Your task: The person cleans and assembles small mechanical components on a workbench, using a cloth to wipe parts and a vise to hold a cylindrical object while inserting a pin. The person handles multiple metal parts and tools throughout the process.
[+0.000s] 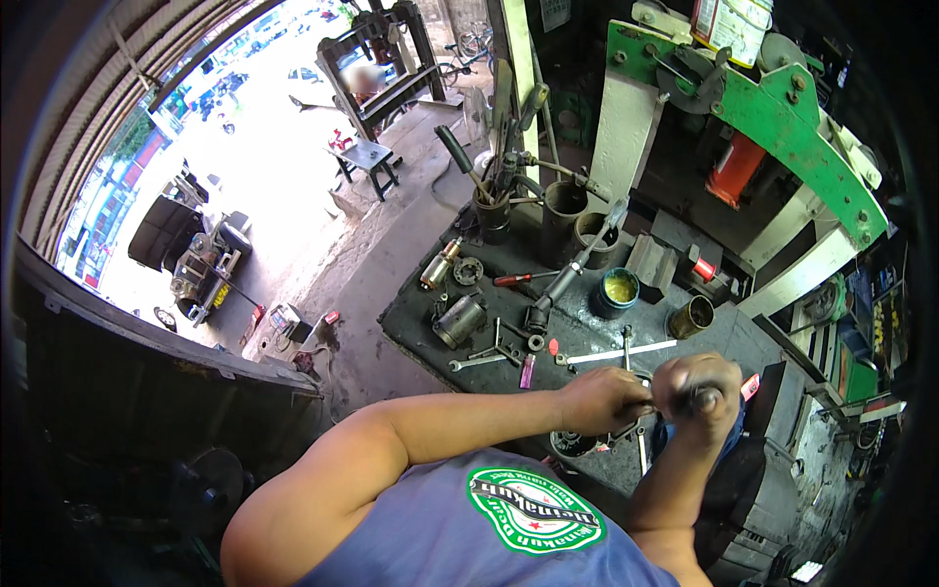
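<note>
My left hand (602,401) is closed, its grip partly hidden, just left of my right hand (696,391). My right hand is wrapped round a dark tool (706,397), slightly blurred by motion. Both are over the dark workbench (401,315), above a round metal part (572,442) and some wrenches that my hands partly cover. Beyond them lie a long pale steel bar (626,350), a pink lighter (528,370), a wrench (468,362), a motor housing (460,320), a red-handled screwdriver (512,279) and an open tub of yellow grease (621,287).
Tool cans (564,199) stand at the bench's back, with a brass-coloured can (691,318) at right. A green-and-white press frame (792,108) rises behind. Outside the left doorway are a parked vehicle (201,264), a small stool (364,157) and a person (362,83).
</note>
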Demonstrator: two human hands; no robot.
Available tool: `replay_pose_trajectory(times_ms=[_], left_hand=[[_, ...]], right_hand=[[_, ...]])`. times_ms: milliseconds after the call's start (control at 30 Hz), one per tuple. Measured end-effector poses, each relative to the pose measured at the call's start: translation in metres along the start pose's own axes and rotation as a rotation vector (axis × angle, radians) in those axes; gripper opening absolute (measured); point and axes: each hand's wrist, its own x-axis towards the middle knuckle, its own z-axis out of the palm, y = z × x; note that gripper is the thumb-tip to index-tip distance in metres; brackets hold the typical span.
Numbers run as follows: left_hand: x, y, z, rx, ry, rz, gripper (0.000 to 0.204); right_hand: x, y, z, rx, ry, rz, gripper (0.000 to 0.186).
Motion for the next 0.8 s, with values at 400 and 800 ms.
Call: replay_pose_trajectory(times_ms=[400,800], left_hand=[[0.000,-0.003,0.003,-0.005,0.016,0.036,0.021],[-0.003,-0.001,0.008,-0.042,0.013,0.041,0.026]], right_hand=[[0.000,0.009,-0.017,0.271,-0.192,0.127,0.051],[0.040,-0.023,0.009,0.452,-0.570,0.129,0.036]])
